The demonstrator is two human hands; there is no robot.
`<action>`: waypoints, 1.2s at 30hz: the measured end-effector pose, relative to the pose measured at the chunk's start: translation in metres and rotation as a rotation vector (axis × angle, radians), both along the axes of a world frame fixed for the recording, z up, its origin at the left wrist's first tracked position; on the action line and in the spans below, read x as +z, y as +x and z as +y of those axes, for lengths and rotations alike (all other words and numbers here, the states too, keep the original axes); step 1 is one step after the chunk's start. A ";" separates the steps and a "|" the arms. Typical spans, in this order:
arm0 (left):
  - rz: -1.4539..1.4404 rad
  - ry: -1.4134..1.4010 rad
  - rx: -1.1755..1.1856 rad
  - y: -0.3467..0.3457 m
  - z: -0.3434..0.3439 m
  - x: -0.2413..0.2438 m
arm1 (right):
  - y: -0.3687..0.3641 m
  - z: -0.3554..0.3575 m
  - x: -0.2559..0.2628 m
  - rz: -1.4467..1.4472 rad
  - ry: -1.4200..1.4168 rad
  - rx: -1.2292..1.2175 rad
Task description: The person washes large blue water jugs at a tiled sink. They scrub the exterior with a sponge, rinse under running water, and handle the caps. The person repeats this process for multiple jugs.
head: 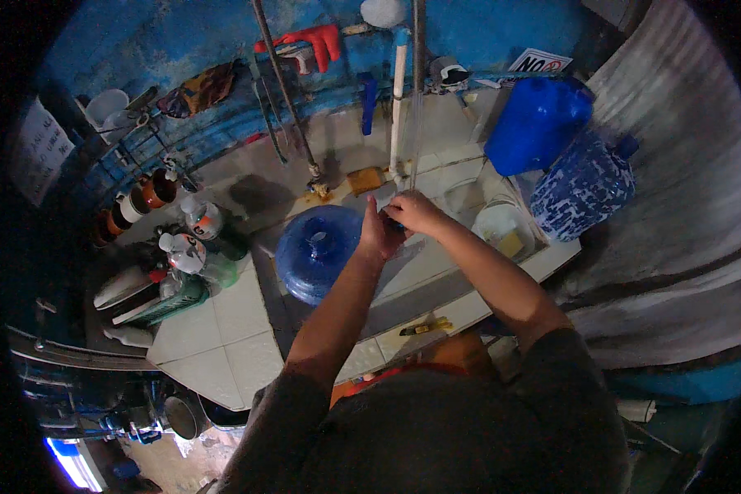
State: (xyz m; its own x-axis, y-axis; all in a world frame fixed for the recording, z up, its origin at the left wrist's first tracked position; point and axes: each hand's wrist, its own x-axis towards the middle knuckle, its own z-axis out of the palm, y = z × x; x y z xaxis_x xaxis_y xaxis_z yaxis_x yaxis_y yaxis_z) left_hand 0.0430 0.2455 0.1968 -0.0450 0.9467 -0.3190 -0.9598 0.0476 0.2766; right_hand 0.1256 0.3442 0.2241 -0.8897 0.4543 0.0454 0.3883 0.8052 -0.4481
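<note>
My left hand (379,233) is over the tiled sink, thumb up and palm facing right. Against it, my right hand (415,213) has its fingers curled in. Between the two sits a small dark object (397,226) with a hint of blue, mostly hidden by the fingers. Left of my hands, a translucent blue water jug (313,250) stands in the sink basin, seen from above; my left forearm covers part of its right side. Close behind my right hand rises a white plastic pipe (399,105).
A white bucket (500,225) holds a yellowish sponge (510,244). At right are a blue jug (536,126) and a patterned jug (583,188). Plastic bottles (188,253) and a green rack (176,302) occupy the left counter. A yellow-black utility knife (426,326) lies on the front edge.
</note>
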 end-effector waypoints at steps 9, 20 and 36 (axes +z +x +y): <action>0.899 0.498 0.337 -0.008 0.067 -0.138 | -0.002 0.030 0.050 -0.296 -0.503 0.003; 0.664 0.014 0.004 -0.016 0.054 -0.132 | -0.003 0.022 0.062 -0.302 -0.593 -0.072; 2.072 -0.063 0.390 0.024 0.069 -0.114 | -0.047 -0.052 0.049 0.018 -0.063 0.039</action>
State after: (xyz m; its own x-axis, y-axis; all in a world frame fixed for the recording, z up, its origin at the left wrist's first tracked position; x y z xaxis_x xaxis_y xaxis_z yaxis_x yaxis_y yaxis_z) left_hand 0.0667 0.3142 0.0832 -0.4358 0.7954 0.4213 0.7119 0.0182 0.7020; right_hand 0.0791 0.2919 0.2729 -0.9059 0.4221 0.0343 0.3488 0.7897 -0.5048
